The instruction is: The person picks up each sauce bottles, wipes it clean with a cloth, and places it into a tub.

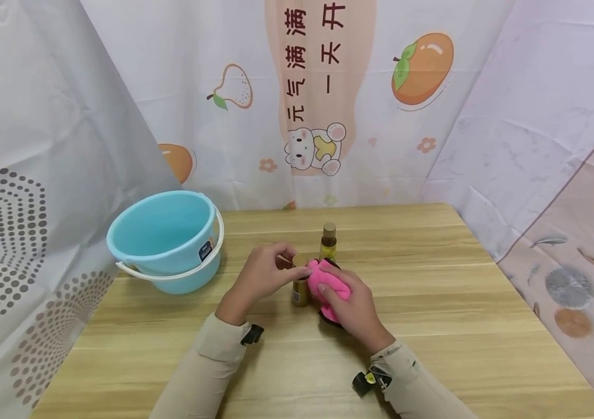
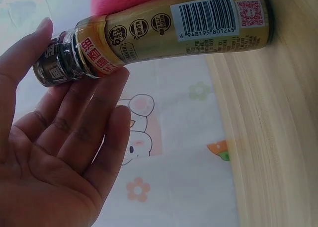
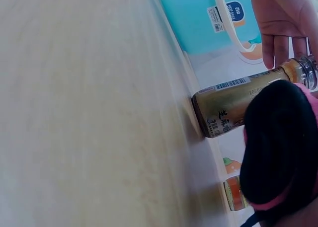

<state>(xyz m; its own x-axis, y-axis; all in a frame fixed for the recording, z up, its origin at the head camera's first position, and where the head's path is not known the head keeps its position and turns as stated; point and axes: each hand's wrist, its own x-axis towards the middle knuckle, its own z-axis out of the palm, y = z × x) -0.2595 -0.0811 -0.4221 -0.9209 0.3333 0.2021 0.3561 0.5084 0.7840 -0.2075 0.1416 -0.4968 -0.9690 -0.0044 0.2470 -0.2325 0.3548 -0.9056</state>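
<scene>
A sesame oil bottle [image 2: 164, 36] with a gold label and dark cap stands upright on the table. My left hand [image 1: 265, 273] is at its top, thumb over the cap [image 2: 48, 65] and fingers behind the cap and neck. In my right hand [image 1: 356, 305] I grip a soft pink thing [image 1: 328, 285] with a black padded side [image 3: 273, 142]; its kind is unclear. It sits right beside the bottle and hides part of it in the head view. Close behind is a second brown bottle [image 1: 329, 238] with a tan cap and yellow label, its lower part hidden.
A light blue bucket [image 1: 163, 262] with a white handle stands at the table's left back. The wooden table [image 1: 433, 326] ends at a printed curtain [image 1: 192, 87] behind. Dark camera mounts [image 1: 252, 334] sit at both wrists.
</scene>
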